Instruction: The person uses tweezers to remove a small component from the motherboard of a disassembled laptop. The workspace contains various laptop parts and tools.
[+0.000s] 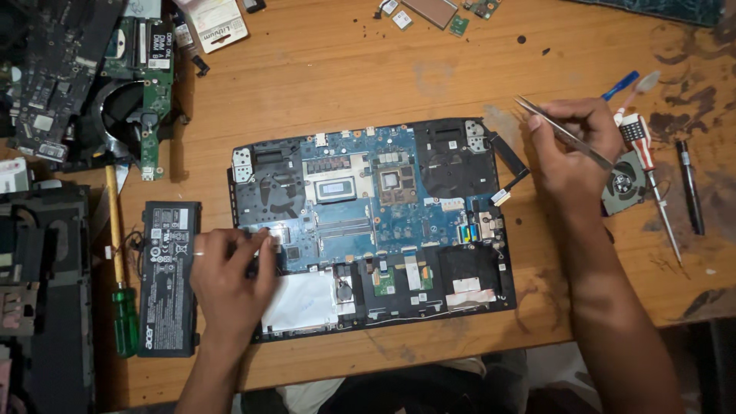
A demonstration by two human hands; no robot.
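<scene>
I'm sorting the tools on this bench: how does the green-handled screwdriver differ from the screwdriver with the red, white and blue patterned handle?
The green-handled screwdriver lies left of the opened laptop, beside the black battery pack; the patterned-handled screwdriver lies right, beside a small fan. The green one has a yellowish shaft and lies nearly straight up the picture; the patterned one has a thin bare-metal shaft and slants. Neither is held: the left hand rests on the laptop and the right hand holds metal tweezers.
</scene>
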